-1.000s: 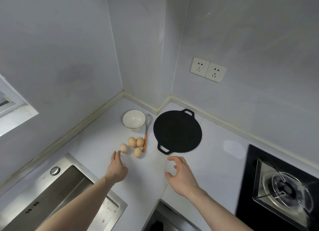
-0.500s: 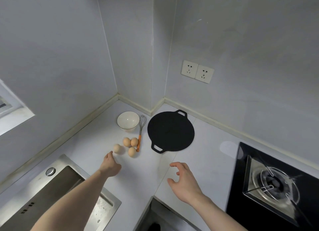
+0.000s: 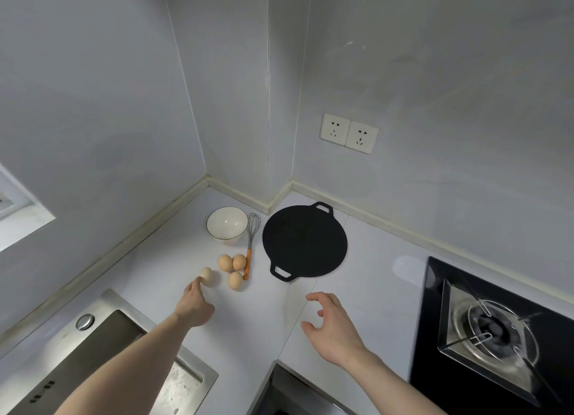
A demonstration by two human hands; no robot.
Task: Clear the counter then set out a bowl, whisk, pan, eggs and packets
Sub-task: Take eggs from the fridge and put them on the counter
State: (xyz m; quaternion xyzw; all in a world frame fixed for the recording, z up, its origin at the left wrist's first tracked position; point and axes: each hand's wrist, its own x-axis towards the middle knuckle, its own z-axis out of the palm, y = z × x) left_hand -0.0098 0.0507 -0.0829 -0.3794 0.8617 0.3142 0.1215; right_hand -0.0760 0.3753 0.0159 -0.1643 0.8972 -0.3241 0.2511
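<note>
While our left hand (image 3: 195, 306) reaches forward, its fingertips touch the pale egg (image 3: 207, 275) lying apart from the three brown eggs (image 3: 232, 268), without curling round it. We hold our right hand (image 3: 334, 327) above the counter (image 3: 366, 284), fingers loosely spread and gripping nothing. Behind the eggs stand the white bowl (image 3: 226, 223), the whisk (image 3: 251, 244) beside it, and the black pan (image 3: 304, 242) further right. We see no packets

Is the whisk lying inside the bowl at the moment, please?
No, the whisk lies flat on the counter beside the bowl, between it and the pan.
</note>
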